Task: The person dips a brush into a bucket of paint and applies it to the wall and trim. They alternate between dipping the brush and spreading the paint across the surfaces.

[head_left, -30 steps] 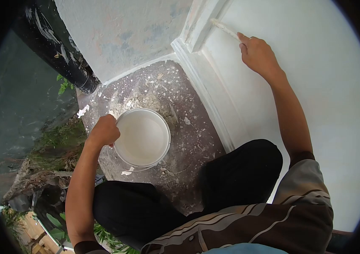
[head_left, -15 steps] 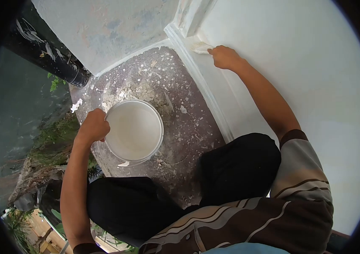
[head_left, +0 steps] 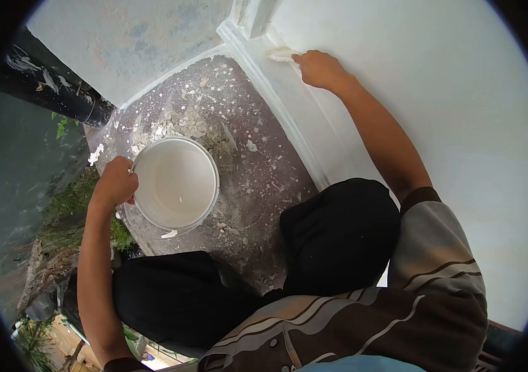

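Observation:
My right hand is closed around a paintbrush, whose white bristles press against the foot of the white wall near the corner moulding. My left hand grips the left rim of a white bucket filled with white paint. The bucket stands on a paint-spattered ledge in front of my crouched legs in black trousers.
A black pipe runs down at the upper left beside a grey wall. Past the ledge's left edge the ground drops away to weeds and rubble. A raised white skirting runs along the wall's base.
My right hand has come down from the upright moulding to the wall's base with the brush. The view has shifted, with the bucket and my left hand now further left.

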Demonstrator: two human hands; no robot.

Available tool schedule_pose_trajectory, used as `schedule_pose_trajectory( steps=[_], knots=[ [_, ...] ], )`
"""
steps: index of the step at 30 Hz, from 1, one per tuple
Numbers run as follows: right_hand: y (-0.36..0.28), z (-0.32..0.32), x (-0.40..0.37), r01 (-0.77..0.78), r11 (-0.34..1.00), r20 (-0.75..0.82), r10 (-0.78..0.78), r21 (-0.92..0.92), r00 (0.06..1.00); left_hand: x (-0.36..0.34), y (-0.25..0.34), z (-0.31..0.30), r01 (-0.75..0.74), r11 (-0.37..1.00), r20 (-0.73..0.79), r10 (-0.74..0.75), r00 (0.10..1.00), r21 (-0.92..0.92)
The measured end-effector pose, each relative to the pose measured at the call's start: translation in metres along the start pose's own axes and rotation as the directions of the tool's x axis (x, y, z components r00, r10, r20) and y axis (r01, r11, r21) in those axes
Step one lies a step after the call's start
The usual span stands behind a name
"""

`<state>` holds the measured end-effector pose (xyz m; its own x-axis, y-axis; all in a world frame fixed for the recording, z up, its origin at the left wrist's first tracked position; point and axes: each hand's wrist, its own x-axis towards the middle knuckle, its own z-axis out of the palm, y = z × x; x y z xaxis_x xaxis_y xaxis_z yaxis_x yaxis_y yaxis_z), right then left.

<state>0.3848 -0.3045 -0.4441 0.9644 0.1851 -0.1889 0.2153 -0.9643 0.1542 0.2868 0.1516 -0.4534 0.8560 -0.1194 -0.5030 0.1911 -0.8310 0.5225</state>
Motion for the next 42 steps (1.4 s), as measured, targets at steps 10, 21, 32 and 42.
schedule_pose_trajectory(
  steps=[10,21,32,42],
  knots=[
    [0.013,-0.009,-0.239,-0.169,0.985,0.560,0.120,0.038,0.820,0.005,-0.002,0.000,0.001,0.999,0.043,-0.003,0.999,0.047],
    [-0.029,-0.039,-0.053,0.000,0.997,-0.084,-0.007,-0.076,0.996,-0.005,0.001,0.002,-0.039,0.999,-0.043,0.040,0.998,0.033],
    [-0.016,-0.030,-0.144,0.057,0.993,0.556,0.009,-0.101,0.831,-0.002,0.007,0.000,-0.029,0.998,-0.030,0.031,0.999,0.061],
    [-0.052,-0.013,0.055,0.134,0.990,-0.025,-0.135,-0.048,0.991,-0.002,0.002,0.000,-0.009,0.998,-0.005,0.009,1.000,0.055]
  ],
)
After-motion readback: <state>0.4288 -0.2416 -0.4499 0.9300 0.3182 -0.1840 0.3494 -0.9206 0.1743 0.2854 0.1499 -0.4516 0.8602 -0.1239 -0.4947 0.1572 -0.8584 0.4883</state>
